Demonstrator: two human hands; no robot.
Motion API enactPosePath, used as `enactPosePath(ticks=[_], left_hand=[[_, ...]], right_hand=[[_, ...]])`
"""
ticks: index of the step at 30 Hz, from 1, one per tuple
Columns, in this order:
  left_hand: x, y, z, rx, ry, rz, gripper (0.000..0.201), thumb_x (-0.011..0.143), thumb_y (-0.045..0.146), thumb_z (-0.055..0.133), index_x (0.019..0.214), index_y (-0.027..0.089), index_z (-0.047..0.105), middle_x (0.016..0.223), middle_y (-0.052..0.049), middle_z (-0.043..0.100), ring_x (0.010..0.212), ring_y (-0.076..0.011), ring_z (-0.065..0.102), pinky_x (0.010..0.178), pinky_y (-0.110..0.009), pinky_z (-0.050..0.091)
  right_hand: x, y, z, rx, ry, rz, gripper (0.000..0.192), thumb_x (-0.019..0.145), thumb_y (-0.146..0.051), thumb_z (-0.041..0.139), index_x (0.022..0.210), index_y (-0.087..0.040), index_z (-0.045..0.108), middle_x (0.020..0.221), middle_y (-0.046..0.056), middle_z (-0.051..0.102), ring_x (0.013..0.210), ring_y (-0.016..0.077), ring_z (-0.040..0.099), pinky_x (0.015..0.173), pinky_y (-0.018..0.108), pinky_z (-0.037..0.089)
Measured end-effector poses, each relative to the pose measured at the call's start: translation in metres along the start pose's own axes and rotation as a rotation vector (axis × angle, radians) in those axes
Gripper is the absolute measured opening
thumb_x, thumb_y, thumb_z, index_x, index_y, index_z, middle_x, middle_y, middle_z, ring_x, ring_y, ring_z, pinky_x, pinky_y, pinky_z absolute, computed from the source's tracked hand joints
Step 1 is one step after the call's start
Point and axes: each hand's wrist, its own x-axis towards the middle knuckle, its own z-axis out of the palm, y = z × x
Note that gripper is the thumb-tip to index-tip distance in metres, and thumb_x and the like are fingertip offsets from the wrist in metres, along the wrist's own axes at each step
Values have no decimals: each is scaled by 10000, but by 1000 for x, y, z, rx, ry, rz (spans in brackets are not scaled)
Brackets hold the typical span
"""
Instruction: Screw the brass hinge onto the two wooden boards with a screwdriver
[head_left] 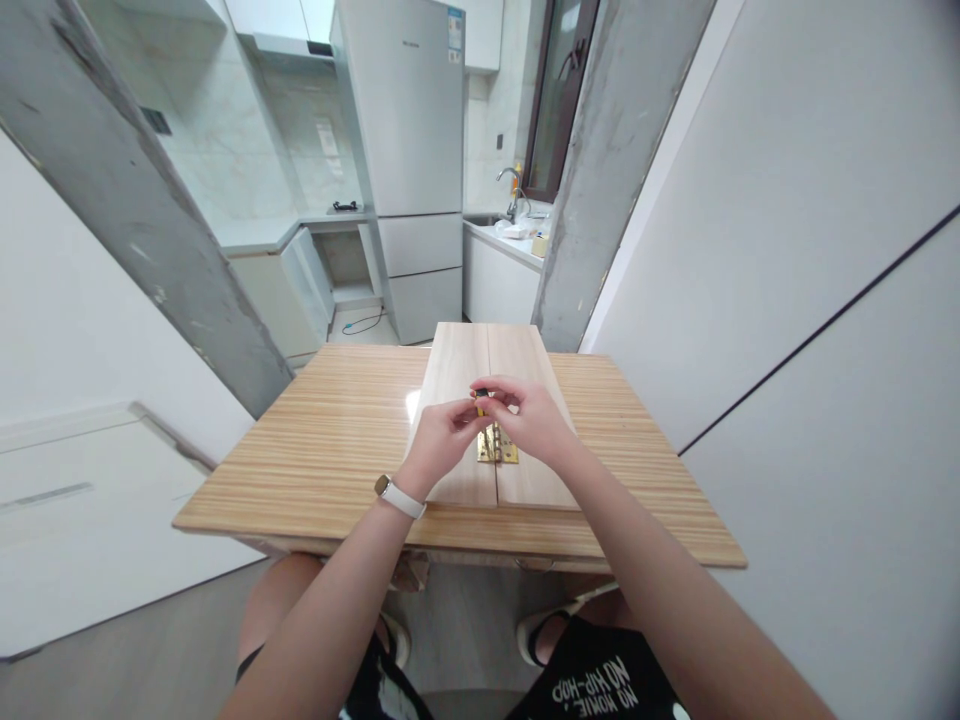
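Observation:
Two pale wooden boards (461,480) lie side by side, with a narrow seam between them. Across the seam near the front sits a brass hinge (498,445), its leaves spread flat on both boards. Just beyond the hinge, what looks like a screwdriver (481,396) with a black and yellow handle stands roughly upright. My left hand (448,432) pinches it low from the left. From the right, my right hand (525,412) closes its fingers and thumb around the black top. Fingers cover most of the tool, and its tip is hidden.
The boards rest on a striped wooden table (330,440). Behind it stand a tall grey fridge (412,120) and a counter with a sink and tap (512,195). A white wall panel (810,300) rises at the right. A cable (364,322) lies on the floor.

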Motion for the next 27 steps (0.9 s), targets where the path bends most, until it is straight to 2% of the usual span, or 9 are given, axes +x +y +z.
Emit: enactPosePath(ticks=[2, 5, 6, 9, 11, 15, 20, 22, 27], left_hand=[[1, 2, -6, -64, -72, -10, 275, 915, 405, 708, 1060, 182, 776, 967, -66, 804, 888, -215, 745, 810, -307, 587], [4, -7, -27, -120, -249, -33, 329, 876, 384, 752, 1140, 188, 757, 1107, -91, 795, 995, -231, 750, 897, -334, 595], [5, -13, -36, -99, -241, -57, 340, 886, 389, 736, 1158, 186, 753, 1145, -103, 787, 1023, -234, 746, 919, -344, 591], [8, -41, -60, 69, 35, -153, 335, 919, 407, 667, 1140, 168, 748, 1106, -120, 790, 992, -232, 745, 897, -358, 591], [9, -61, -70, 214, 43, -193, 283, 910, 369, 662, 1082, 166, 758, 1080, -118, 788, 954, -230, 740, 848, -349, 588], [9, -87, -70, 399, -44, -241, 251, 873, 258, 670, 1086, 154, 752, 998, -111, 777, 843, -220, 719, 782, -337, 564], [16, -101, -63, 568, -82, -162, 271, 887, 177, 617, 1118, 158, 758, 1039, -120, 734, 849, -212, 678, 837, -336, 529], [21, -103, -62, 605, -77, -152, 241, 877, 152, 608, 1055, 163, 771, 1018, -116, 722, 862, -215, 667, 854, -336, 519], [26, -103, -60, 615, -63, -150, 135, 856, 142, 612, 845, 177, 742, 941, -100, 720, 883, -227, 657, 860, -339, 506]], right_hand=[[-1, 0, -2, 16, -53, -10, 282, 919, -246, 632, 1177, -215, 740, 866, 33, 759, 724, 164, 658, 699, 303, 508], [-2, -2, -2, -6, -112, -9, 352, 924, -218, 623, 1269, -227, 691, 862, 19, 741, 701, 148, 642, 697, 291, 498], [-3, -3, -2, -18, -112, -2, 364, 920, -208, 625, 1279, -225, 680, 887, 22, 743, 701, 145, 641, 705, 292, 498], [-2, -6, 0, -47, -67, 34, 335, 914, -216, 647, 1247, -200, 676, 890, 28, 739, 681, 141, 633, 710, 296, 492], [-1, -6, 0, -71, -56, 36, 300, 912, -212, 652, 1210, -197, 689, 852, 22, 734, 677, 143, 627, 709, 295, 483], [-4, -7, 0, -120, -56, -3, 275, 925, -181, 618, 1179, -215, 718, 916, 39, 758, 741, 159, 646, 727, 303, 476], [-4, -14, -3, -106, 81, -13, 271, 939, -246, 625, 1194, -225, 715, 868, 38, 735, 728, 177, 637, 700, 318, 481], [-2, -21, -8, -111, 107, -21, 270, 935, -264, 638, 1192, -230, 713, 846, 36, 723, 712, 180, 629, 679, 321, 479], [-14, -35, -31, -59, 224, -19, 269, 958, -309, 623, 1209, -239, 686, 1001, 65, 746, 777, 195, 658, 734, 350, 528]])
